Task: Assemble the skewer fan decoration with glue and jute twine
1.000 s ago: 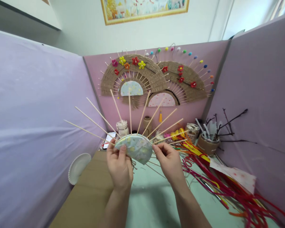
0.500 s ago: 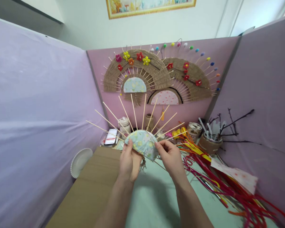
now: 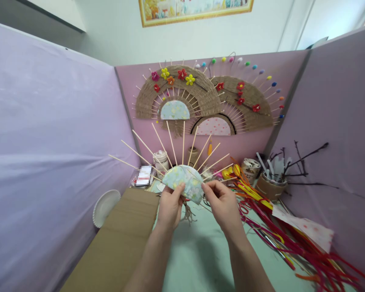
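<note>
A half-round fan frame [image 3: 182, 178] covered in pale blue floral cloth is held up over the table, tilted down to the right. Bare wooden sticks [image 3: 172, 142] spread out from its curved edge like rays. My left hand [image 3: 169, 207] is closed on its lower edge, thumb on the cloth. At the right corner, my right hand [image 3: 220, 200] is closed in a pinch. A thin strand of twine crosses near the top of the cloth toward these fingers; its end is hidden. A frayed twine tassel [image 3: 187, 213] hangs below the frame.
Brown cardboard [image 3: 118, 239] lies at left beside a white scalloped plate [image 3: 106, 207]. Colourful pipe cleaners [image 3: 301, 247] and patterned cloth [image 3: 305, 227] cover the right side. Behind stand a jar [image 3: 161, 162] and a pot with twigs [image 3: 270, 186]. Finished fans [image 3: 207, 95] hang on the pink panel.
My left thumb has shifted from the fan's left end toward its lower middle. The fan has turned slightly, and the tassel shows more. My right hand stays pinched at the right corner.
</note>
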Demonstrator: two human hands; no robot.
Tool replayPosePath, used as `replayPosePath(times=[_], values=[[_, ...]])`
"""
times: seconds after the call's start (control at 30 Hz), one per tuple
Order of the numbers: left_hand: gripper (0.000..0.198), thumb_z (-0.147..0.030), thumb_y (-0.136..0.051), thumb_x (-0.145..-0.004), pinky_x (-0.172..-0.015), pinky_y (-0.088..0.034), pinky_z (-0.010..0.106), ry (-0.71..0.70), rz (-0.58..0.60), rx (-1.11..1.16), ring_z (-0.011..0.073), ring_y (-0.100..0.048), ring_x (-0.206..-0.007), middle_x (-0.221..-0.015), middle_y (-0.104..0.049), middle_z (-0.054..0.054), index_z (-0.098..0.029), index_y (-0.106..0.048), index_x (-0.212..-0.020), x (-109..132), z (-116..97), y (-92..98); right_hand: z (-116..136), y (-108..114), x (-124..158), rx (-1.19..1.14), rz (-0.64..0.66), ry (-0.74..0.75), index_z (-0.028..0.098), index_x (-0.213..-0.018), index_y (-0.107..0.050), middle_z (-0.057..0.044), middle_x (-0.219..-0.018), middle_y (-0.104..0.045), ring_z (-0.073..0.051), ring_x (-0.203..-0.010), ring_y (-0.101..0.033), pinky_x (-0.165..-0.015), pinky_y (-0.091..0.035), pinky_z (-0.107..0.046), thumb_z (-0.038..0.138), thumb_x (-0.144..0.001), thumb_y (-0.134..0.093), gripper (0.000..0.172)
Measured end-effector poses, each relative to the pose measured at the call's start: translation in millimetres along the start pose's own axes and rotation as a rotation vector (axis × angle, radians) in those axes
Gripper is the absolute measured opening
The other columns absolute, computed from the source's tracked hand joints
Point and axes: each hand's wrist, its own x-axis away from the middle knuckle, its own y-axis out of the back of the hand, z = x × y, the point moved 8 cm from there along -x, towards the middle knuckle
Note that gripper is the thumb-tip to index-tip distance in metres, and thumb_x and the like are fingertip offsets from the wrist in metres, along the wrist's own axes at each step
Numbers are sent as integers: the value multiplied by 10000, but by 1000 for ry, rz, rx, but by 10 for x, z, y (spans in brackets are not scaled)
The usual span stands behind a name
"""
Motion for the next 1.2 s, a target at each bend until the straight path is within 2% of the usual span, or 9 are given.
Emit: replayPosePath(times=[0.07, 0.13, 0.27, 0.33, 0.5, 0.67, 0.8, 1.0, 1.2], values=[[505, -262, -830, -652, -824, -560, 335, -56, -29, -8, 209, -716, -880, -912, -752, 57, -165, -639, -1110, -5, -44, 37, 219, 18, 136, 43, 15, 62, 201, -700, -595, 38, -582, -518, -121, -538, -445, -496, -358, -234, 405, -874, -604, 269], [495, -294, -824, -660, -844, -558, 349, -93, -33, -27, 220, -714, -912, -919, -756, 60, -167, -648, -1106, -13, -69, 68, 489, -73, 334, 96, 169, 166, 210, -710, -595, 35, -620, -553, -121, -571, -488, -530, -391, -227, 349, -915, -572, 249], [444, -359, -783, -711, -848, -555, 369, -163, -14, -175, 250, -712, -941, -920, -763, 77, -161, -675, -1094, -37, -107, 130, 740, -561, 998, 259, 988, 308, 234, -840, -695, 37, -800, -704, -120, -740, -631, -696, -470, -204, 233, -890, -657, 63], [414, -371, -761, -735, -881, -544, 372, -222, -35, -268, 254, -708, -963, -936, -765, 85, -154, -689, -1080, -40, -153, 171, 711, -606, 1123, 363, 1106, 303, 252, -999, -702, 27, -982, -728, -144, -909, -656, -821, -481, -214, 251, -841, -730, 161], [351, -370, -756, -742, -905, -541, 358, -334, -72, -375, 240, -716, -938, -962, -768, 89, -145, -717, -1009, -27, -261, 206, 663, -406, 879, 670, 763, 229, 226, -1196, -616, -50, -1221, -659, -235, -1145, -588, -980, -470, -342, 332, -883, -680, 337], [298, -351, -790, -705, -823, -574, 343, -276, -51, -289, 236, -732, -843, -854, -767, 80, -141, -728, -907, -23, -213, 161, 712, -201, 1128, 713, 812, 162, 256, -1188, -627, -31, -1148, -708, -236, -1035, -655, -906, -515, -325, 363, -844, -723, 372], [419, -253, -818, -664, -807, -586, 321, -204, -6, 2, 204, -739, -815, -879, -775, 49, -191, -702, -1062, -1, -250, 68, 572, 83, 1356, 671, 795, -58, 307, -1169, -640, 18, -1166, -703, -208, -1054, -652, -931, -495, -279, 236, -797, -766, 400], [386, -169, -497, -920, -854, -587, 321, 181, 179, 309, 192, -744, -901, -986, -779, 70, -215, -599, -1289, -107, -136, 5, 287, 478, 1430, 444, 702, -274, 265, -1028, -688, 13, -999, -736, -169, -943, -660, -869, -485, -264, 339, -891, -650, 161], [474, -261, -236, -1017, -754, -600, 230, 520, 290, 540, 159, -748, -872, -956, -780, 87, -190, -497, -1406, -61, 180, -132, -45, 534, 1314, 162, 633, -374, 190, -900, -685, -11, -805, -714, -148, -743, -655, -717, -499, -254, 253, -882, -596, 110]])
